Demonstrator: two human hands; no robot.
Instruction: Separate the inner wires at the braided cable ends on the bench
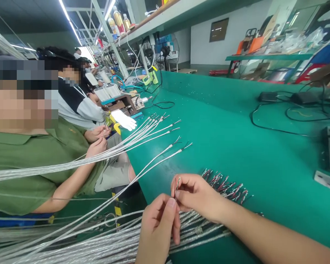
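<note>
My left hand (161, 220) is closed, thumb and fingers pinching a cable just below its stripped end. Fingertips of my right hand (194, 192) meet it there, pinched on the thin coloured wires (177, 182) that stick up from that cable. Beneath both hands runs a thick bundle of silvery cables (99, 240), its fanned-out ends (228, 187) showing red, white and black wires on the table. Farther forward, two separate cables (156, 157) lie across the table edge with bare wire tips, and more cables (137, 135) lie beyond them.
A co-worker in a green shirt (68, 146) sits at left, both hands (99, 141) together near a white glove (123, 120). Black adapters with cords (268, 96) lie on the green table (222, 135) at right. A shelf (154, 22) with bottles runs overhead.
</note>
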